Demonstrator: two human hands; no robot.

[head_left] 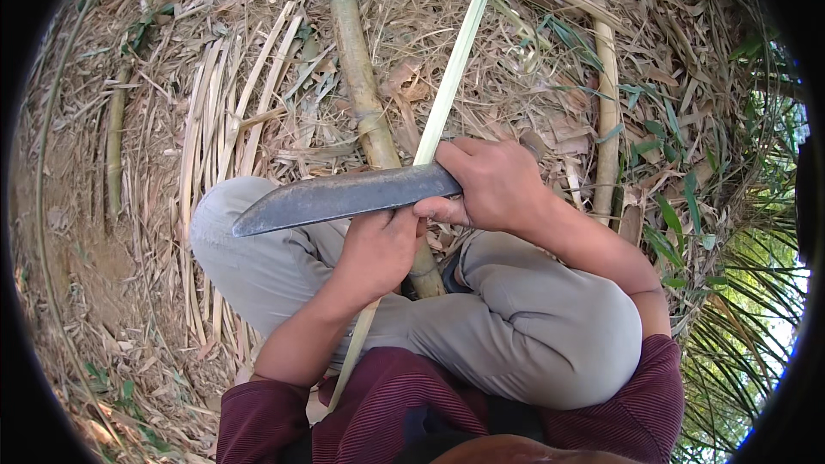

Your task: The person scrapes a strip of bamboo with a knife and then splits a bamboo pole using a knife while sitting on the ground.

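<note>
My right hand is closed round the handle of a machete; the handle's end pokes out past the fingers. Its broad dark blade points left across my lap, tip above my left knee. A long pale green bamboo strip runs from the top of the view down to the blade and passes behind it. My left hand grips the strip just below the blade, fingers partly hidden. The strip's lower end comes out under my left wrist toward my shirt. My right thumb lies close to the left fingers.
A thick bamboo pole lies on the ground between my legs. Several split bamboo strips are laid out to the left. Another pole lies at the right. Dry leaves and shavings cover the ground, with green plants at the right edge.
</note>
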